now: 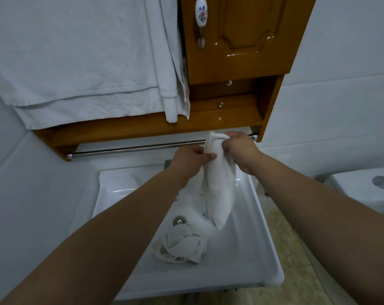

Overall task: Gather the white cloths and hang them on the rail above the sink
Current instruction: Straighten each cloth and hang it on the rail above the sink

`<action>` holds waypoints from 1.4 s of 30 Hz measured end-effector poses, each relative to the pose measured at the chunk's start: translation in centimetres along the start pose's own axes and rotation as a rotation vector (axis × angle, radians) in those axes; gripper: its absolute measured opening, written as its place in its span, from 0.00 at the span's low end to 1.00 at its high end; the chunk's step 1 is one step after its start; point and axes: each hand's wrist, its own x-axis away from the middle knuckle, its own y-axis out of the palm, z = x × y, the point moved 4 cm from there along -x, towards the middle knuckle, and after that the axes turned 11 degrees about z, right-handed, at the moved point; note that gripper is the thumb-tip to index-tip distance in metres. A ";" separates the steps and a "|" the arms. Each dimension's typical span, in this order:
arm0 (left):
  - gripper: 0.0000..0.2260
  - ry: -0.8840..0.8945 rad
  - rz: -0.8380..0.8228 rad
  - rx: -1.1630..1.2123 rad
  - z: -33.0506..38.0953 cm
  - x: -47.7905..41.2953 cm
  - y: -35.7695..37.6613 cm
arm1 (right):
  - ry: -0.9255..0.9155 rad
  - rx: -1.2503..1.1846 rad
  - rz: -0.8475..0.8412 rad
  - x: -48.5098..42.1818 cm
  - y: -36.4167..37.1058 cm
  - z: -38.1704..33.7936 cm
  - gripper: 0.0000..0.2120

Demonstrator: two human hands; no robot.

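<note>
Two bare forearms come in from the bottom corners, at about 7 and 5 o'clock, and meet near the middle of the view. Between them, lower down, a crumpled white cloth point(182, 246) lies in the basin of the white sink point(248, 256), at about 6 o'clock from the hands and just below the metal drain point(179, 221). It is bunched into a loose ball and nothing touches it except the basin.

The left hand point(190, 162) is closed on a second white cloth point(219, 183), with the thumb pressed on the front of the fabric. The right hand point(239, 150) is also closed on this cloth, gripping its upper end in a fist. Held cloth hangs down from both hands in a long, narrow fold, and its lower tip reaches over the basin, at about 2 o'clock from the drain. Its upper end stands just in front of the steel rail point(131, 148), near the right end of the rail; I cannot tell if the fabric already touches the bar.

The rail runs under a brown wooden cabinet point(241, 51), which has a door with a white porcelain handle point(201, 14) painted with flowers. At 11 o'clock a large white towel point(76, 51) hangs over the left part of the cabinet. At 3 o'clock the top of a toilet tank point(362, 188) shows with its round button.
</note>
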 end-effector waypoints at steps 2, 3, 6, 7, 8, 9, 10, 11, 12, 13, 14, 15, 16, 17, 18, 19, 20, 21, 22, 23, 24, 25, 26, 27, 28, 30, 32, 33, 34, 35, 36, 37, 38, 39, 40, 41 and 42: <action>0.16 -0.029 0.011 0.018 -0.1 0.0 0.0 | 0.016 -0.009 -0.006 0.1 -0.2 0.0 0.13; 0.16 -0.032 0.001 0.036 0.1 0.0 0.0 | 0.023 -0.015 -0.007 0.2 -0.3 0.0 0.13; 0.15 0.067 -0.037 -0.046 0.8 0.2 0.0 | 0.010 0.022 -0.040 0.2 -0.4 -0.3 0.11; 0.14 0.139 -0.042 -0.146 1.3 0.4 0.0 | -0.007 0.061 -0.066 0.4 -0.4 -0.4 0.11; 0.13 0.220 -0.037 -0.267 1.7 0.6 -0.1 | -0.029 0.100 -0.096 0.5 -0.4 -0.5 0.10; 0.13 0.295 -0.024 -0.380 2.2 0.6 -0.3 | -0.059 0.127 -0.125 0.7 -0.4 -0.6 0.10; 0.12 0.353 -0.010 -0.466 2.6 0.6 -0.4 | -0.099 0.148 -0.151 0.9 -0.4 -0.8 0.08; 0.12 0.398 0.002 -0.535 2.9 0.6 -0.5 | -0.145 0.169 -0.169 1.0 -0.4 -1.0 0.07; 0.12 0.441 0.012 -0.603 3.2 0.7 -0.5 | -0.191 0.193 -0.175 1.1 -0.5 -1.2 0.07; 0.13 0.480 0.017 -0.666 3.5 0.8 -0.5 | -0.231 0.217 -0.170 1.0 -0.5 -1.4 0.09; 0.14 0.511 0.018 -0.707 3.6 0.9 -0.6 | -0.266 0.243 -0.161 1.0 -0.7 -1.6 0.10; 0.13 0.537 0.020 -0.721 3.9 0.9 -0.7 | -0.297 0.266 -0.152 1.0 -0.8 -1.8 0.12; 0.13 0.552 0.022 -0.717 4.1 0.9 -0.8 | -0.325 0.286 -0.144 1.0 -1.0 -2.0 0.13; 0.13 0.557 0.021 -0.702 4.3 0.9 -1.0 | -0.355 0.298 -0.137 1.0 -1.1 -2.3 0.14; 0.12 0.552 0.016 -0.682 4.5 0.8 -1.2 | -0.385 0.305 -0.131 1.0 -1.3 -2.6 0.14; 0.12 0.532 0.009 -0.649 4.6 0.7 -1.3 | -0.415 0.310 -0.129 1.1 -1.4 -3.0 0.14; 0.13 0.508 0.000 -0.606 4.6 0.6 -1.4 | -0.443 0.319 -0.125 1.2 -1.5 -3.4 0.14; 0.13 0.482 -0.016 -0.562 4.6 0.7 -1.4 | -0.469 0.333 -0.120 1.2 -1.6 -3.8 0.14; 0.13 0.461 -0.035 -0.525 4.6 0.7 -1.3 | -0.492 0.348 -0.114 1.2 -1.7 -4.1 0.15; 0.14 0.446 -0.047 -0.500 4.4 0.7 -1.2 | -0.510 0.366 -0.108 1.2 -1.7 -4.3 0.16; 0.14 0.431 -0.049 -0.479 4.2 0.6 -1.2 | -0.523 0.382 -0.107 1.2 -1.8 -4.5 0.16; 0.14 0.409 -0.037 -0.454 3.9 0.4 -1.3 | -0.538 0.394 -0.112 1.2 -2.0 -4.6 0.15; 0.14 0.377 -0.018 -0.421 3.8 0.3 -1.5 | -0.551 0.399 -0.121 1.3 -2.1 -4.8 0.13; 0.13 0.340 -0.003 -0.382 3.6 0.2 -1.7 | -0.561 0.397 -0.131 1.4 -2.2 -5.0 0.12; 0.13 0.307 0.003 -0.342 3.4 0.1 -2.0 | -0.566 0.392 -0.134 1.5 -2.4 -5.2 0.11; 0.13 0.274 -0.021 -0.295 3.2 0.2 -2.3 | -0.579 0.378 -0.117 1.6 -2.7 -5.6 0.10; 0.13 0.264 -0.045 -0.299 3.0 0.4 -2.5 | -0.588 0.367 -0.083 1.5 -2.9 -5.8 0.10; 0.12 0.261 -0.042 -0.295 2.9 0.4 -2.6 | -0.590 0.372 -0.072 1.4 -3.0 -5.9 0.10; 0.10 0.261 -0.034 -0.283 2.7 0.4 -2.7 | -0.589 0.385 -0.066 1.3 -3.0 -5.8 0.10; 0.09 0.259 -0.025 -0.270 2.6 0.4 -2.7 | -0.588 0.396 -0.060 1.3 -3.1 -5.8 0.11; 0.09 0.254 -0.019 -0.260 2.5 0.4 -2.8 | -0.588 0.400 -0.049 1.2 -3.2 -5.6 0.11; 0.09 0.244 -0.018 -0.250 2.3 0.3 -2.9 | -0.587 0.391 -0.034 1.1 -3.3 -5.6 0.11; 0.10 0.233 -0.021 -0.248 2.0 0.3 -3.0 | -0.584 0.377 -0.016 1.0 -3.5 -5.5 0.11; 0.11 0.222 -0.020 -0.249 1.7 0.3 -3.0 | -0.580 0.364 -0.001 1.0 -3.7 -5.4 0.11; 0.11 0.216 -0.010 -0.246 1.5 0.2 -3.2 | -0.575 0.360 0.007 1.0 -3.8 -5.3 0.11; 0.12 0.216 0.005 -0.235 1.3 0.2 -3.3 | -0.569 0.360 0.009 1.0 -3.9 -5.1 0.12; 0.12 0.223 0.024 -0.218 1.3 0.1 -3.4 | -0.562 0.361 0.015 0.9 -4.0 -4.8 0.12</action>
